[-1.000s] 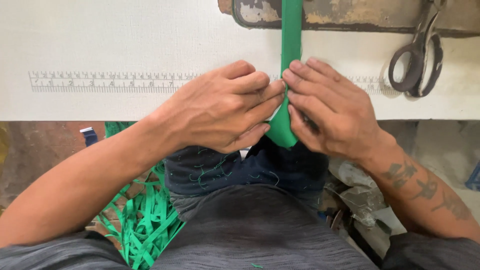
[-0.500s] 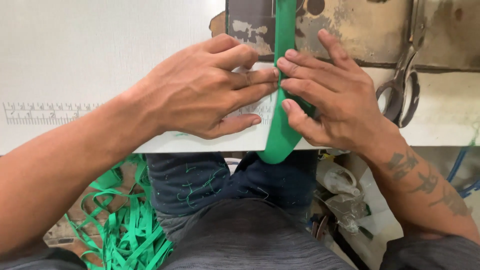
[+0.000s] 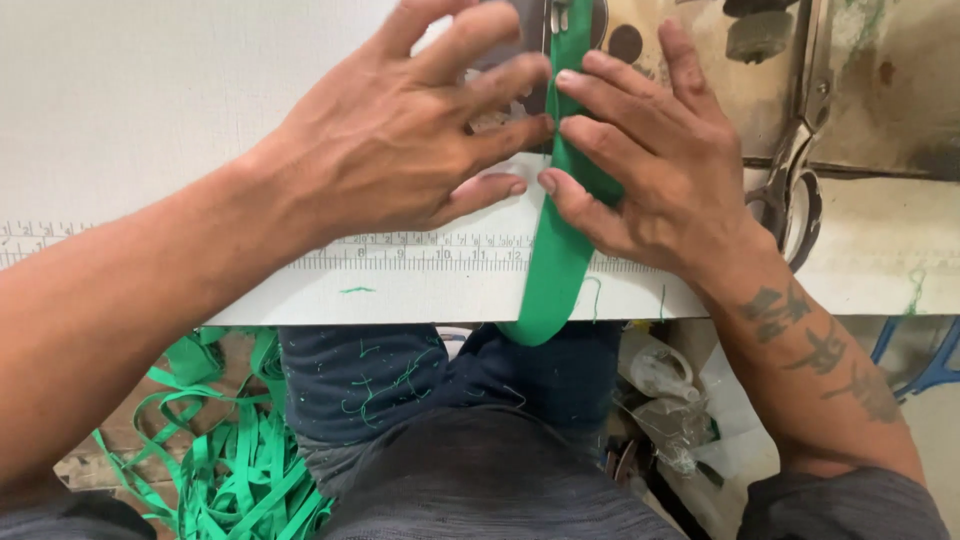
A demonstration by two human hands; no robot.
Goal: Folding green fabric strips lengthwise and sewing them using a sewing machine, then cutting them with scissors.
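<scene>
A folded green fabric strip (image 3: 557, 255) runs from the sewing machine's metal bed (image 3: 640, 45) down over the white table's front edge (image 3: 420, 300), ending in a loop. My left hand (image 3: 400, 140) lies flat on the table with its fingertips against the strip's left side. My right hand (image 3: 650, 165) presses fingers and thumb on the strip from the right. The strip's upper end is hidden between my fingers near the needle area.
Scissors (image 3: 795, 190) lie on the table right of my right hand. A printed ruler scale (image 3: 430, 250) runs along the table. A heap of green strips (image 3: 220, 450) lies on the floor at lower left. Clear plastic bags (image 3: 670, 400) sit below the table at right.
My view has moved closer to the machine. Both hands slid the green strip forward up the table toward the machine bed, and the hanging loop is now shorter.
</scene>
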